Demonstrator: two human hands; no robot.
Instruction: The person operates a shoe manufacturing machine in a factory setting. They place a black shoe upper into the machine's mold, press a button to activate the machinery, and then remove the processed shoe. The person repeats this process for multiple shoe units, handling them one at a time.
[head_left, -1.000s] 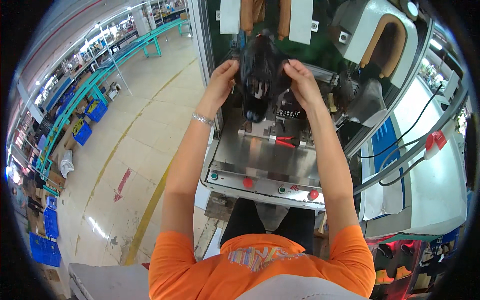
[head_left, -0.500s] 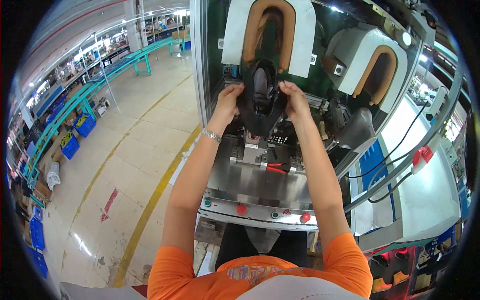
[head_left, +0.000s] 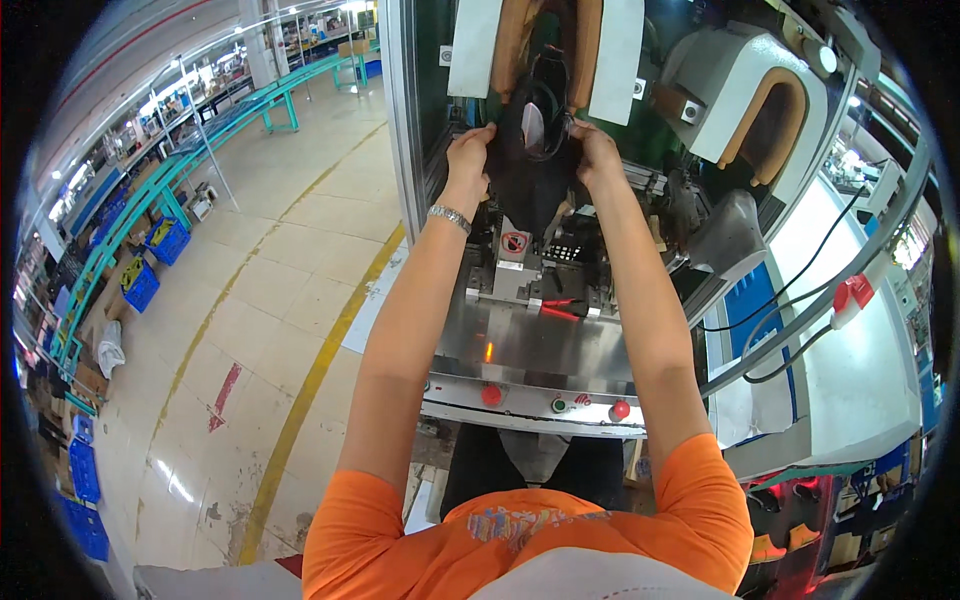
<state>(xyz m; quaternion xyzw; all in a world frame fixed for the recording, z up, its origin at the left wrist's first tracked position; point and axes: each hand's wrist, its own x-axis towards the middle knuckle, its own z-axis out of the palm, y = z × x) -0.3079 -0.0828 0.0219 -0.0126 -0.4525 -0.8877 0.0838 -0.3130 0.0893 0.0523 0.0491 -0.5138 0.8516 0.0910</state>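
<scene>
Two bare arms reaching up past three round buttons [head_left: 552, 401] on the steel worktop [head_left: 520, 345]. Left hand [head_left: 468, 157] at 11 o'clock and right hand [head_left: 596, 155] at 1 o'clock, both closed on the sides of a black shoe upper [head_left: 530, 165], held at 12 o'clock against the machine. Probably light and pliable, dark matte fabric or leather; best gripped at both edges, as here. Farther up, a padded tan U-shaped mould [head_left: 545, 45] between white plates.

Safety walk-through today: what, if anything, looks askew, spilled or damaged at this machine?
Nothing stands out. Both hands, left hand and right hand, grip the black shoe upper squarely at the brown U-shaped mould.
</scene>
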